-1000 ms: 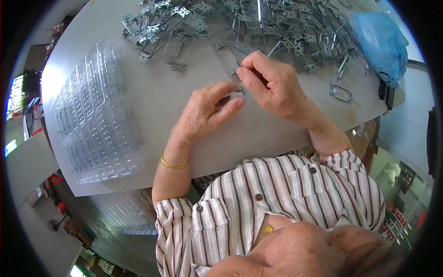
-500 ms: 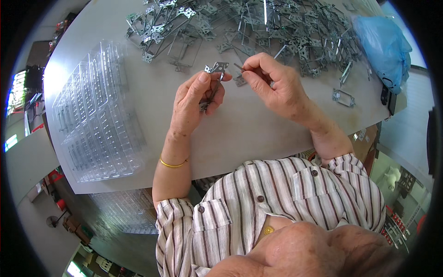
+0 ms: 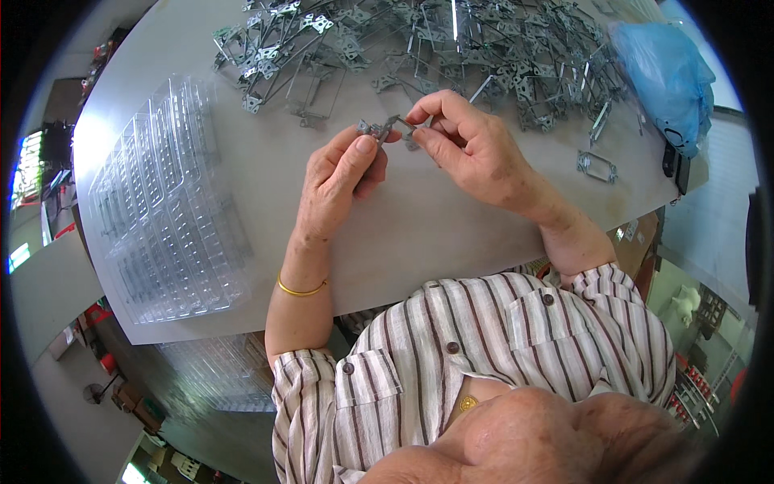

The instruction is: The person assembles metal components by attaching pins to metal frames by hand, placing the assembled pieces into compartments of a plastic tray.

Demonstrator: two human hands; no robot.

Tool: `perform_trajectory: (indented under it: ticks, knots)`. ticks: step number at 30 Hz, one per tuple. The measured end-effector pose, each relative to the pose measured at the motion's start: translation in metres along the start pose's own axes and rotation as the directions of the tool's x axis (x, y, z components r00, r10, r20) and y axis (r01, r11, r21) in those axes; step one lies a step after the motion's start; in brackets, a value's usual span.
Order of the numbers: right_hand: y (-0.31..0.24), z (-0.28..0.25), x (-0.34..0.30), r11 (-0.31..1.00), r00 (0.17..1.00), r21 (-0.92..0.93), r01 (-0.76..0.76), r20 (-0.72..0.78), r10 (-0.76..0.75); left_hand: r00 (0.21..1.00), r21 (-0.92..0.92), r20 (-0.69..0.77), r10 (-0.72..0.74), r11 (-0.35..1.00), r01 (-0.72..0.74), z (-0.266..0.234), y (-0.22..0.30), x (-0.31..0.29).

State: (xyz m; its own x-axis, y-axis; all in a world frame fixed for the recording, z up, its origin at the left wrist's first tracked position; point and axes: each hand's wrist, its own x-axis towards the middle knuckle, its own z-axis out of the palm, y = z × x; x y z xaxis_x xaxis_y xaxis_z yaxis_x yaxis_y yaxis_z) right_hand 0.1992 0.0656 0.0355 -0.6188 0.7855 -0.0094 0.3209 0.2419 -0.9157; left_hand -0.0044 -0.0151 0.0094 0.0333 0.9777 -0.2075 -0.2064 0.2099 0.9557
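Note:
My left hand (image 3: 340,177) is closed round a small silver metal bracket (image 3: 375,129), its upper end sticking out past the thumb. The fingers cover most of the bracket's lower part. To its right, my right hand (image 3: 472,153) pinches a thin metal piece (image 3: 405,123) between thumb and forefinger. The tip of that piece meets the bracket's upper end or lies right against it; I cannot tell which. Beyond both hands lies a tangled heap of similar metal brackets and rods (image 3: 516,64).
Clear plastic blister trays (image 3: 173,210) are stacked on the table's left. A blue plastic bag (image 3: 669,85) sits at the far right, with a dark object (image 3: 677,169) beside it. One rectangular metal frame (image 3: 597,167) lies apart from the heap on the grey table (image 3: 419,234).
My right hand has moved slightly left, bringing the thin piece against the bracket. My left hand has turned the bracket, so less of it shows.

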Motion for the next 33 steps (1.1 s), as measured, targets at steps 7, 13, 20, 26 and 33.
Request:
perform_trajectory:
  ticks: [7, 13, 20, 26, 33]
  knots:
    - [-0.003, -0.01, 0.006, 0.816, 0.94, 0.482, -0.319, 0.271, 0.208, 0.996, 0.139, 0.084, 0.027, 0.99, -0.038, 0.005, -0.002, 0.0]
    - [-0.003, -0.012, 0.012, 0.746, 0.878, 0.493, -0.447, 0.402, 0.261, 0.994, 0.094, 0.109, 0.012, 0.995, -0.022, 0.001, -0.006, -0.001]
    - [0.001, -0.016, 0.011, 0.876, 0.891, 0.256, -0.41, 0.319, 0.324, 0.946, 0.27, 0.315, -0.077, 0.963, -0.012, 0.005, -0.004, -0.003]
    - [0.001, -0.014, 0.011, 0.856, 0.96, 0.436, -0.279, 0.115, 0.254, 0.989, -0.094, 0.143, -0.05, 0.994, 0.064, 0.004, -0.004, -0.001]
    - [-0.002, -0.008, 0.002, 0.884, 0.953, 0.39, -0.258, 0.253, 0.167, 0.997, -0.158, 0.067, -0.045, 0.986, 0.055, 0.001, -0.005, 0.002]
